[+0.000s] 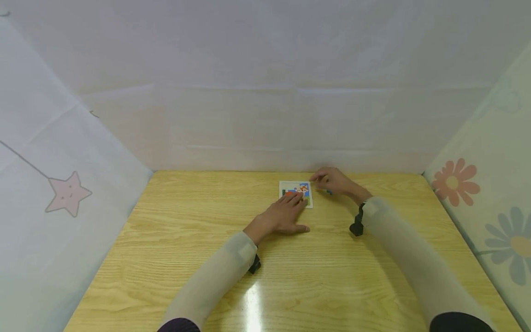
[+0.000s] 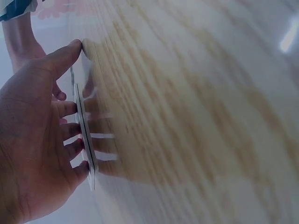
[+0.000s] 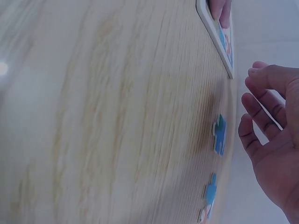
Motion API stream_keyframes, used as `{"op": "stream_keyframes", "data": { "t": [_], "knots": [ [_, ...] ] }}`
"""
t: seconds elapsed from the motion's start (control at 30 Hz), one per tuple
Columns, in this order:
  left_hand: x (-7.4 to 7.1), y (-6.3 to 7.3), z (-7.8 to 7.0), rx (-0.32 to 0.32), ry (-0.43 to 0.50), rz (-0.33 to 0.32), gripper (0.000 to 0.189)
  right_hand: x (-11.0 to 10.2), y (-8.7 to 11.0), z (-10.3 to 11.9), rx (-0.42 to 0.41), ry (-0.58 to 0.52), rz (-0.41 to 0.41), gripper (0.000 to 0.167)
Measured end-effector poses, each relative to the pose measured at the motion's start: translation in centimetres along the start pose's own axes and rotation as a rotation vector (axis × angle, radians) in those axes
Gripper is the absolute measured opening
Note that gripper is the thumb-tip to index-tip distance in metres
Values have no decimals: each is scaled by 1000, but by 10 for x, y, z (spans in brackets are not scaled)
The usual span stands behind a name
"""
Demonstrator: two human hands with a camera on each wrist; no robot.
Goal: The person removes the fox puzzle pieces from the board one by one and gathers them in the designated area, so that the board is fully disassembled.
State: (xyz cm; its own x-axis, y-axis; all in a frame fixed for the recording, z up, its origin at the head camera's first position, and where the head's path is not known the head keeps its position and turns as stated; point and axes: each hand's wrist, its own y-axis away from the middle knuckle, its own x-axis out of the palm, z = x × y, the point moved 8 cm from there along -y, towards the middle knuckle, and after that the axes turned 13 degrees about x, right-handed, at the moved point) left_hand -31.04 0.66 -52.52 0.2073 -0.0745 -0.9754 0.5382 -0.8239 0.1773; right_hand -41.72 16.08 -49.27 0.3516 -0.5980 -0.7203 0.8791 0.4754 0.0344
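A small jigsaw puzzle (image 1: 304, 188) with a white frame and a colourful cartoon picture lies flat near the table's back edge. My left hand (image 1: 283, 216) rests its fingers on the picture, thumb spread out to the side; in the left wrist view the fingertips touch the puzzle's thin board (image 2: 86, 135). My right hand (image 1: 333, 180) hovers beside the puzzle's back right corner. Its fingers (image 3: 261, 112) are loosely bent, and nothing shows between them. Below this hand lies a loose blue puzzle piece (image 3: 219, 135), with another blue piece (image 3: 210, 192) farther along.
The wooden table (image 1: 199, 221) stretches toward me from a pale cloth backdrop (image 1: 232, 120). Printed side cloths rise at left and right, with a pink star (image 1: 68, 193) and flowers (image 1: 455, 182). Another partly visible piece (image 3: 203, 215) sits at the lower edge of the right wrist view.
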Motion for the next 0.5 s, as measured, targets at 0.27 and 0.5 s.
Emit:
{"op": "stream_keyframes", "data": {
  "t": [0.27,0.5],
  "knots": [
    [1,-1,0,-1,3,-3,93,8,-6,11,-15,-27,30,26],
    [0,-1,0,-1,4,-3,92,18,-14,17,-35,4,57,25]
  ]
}}
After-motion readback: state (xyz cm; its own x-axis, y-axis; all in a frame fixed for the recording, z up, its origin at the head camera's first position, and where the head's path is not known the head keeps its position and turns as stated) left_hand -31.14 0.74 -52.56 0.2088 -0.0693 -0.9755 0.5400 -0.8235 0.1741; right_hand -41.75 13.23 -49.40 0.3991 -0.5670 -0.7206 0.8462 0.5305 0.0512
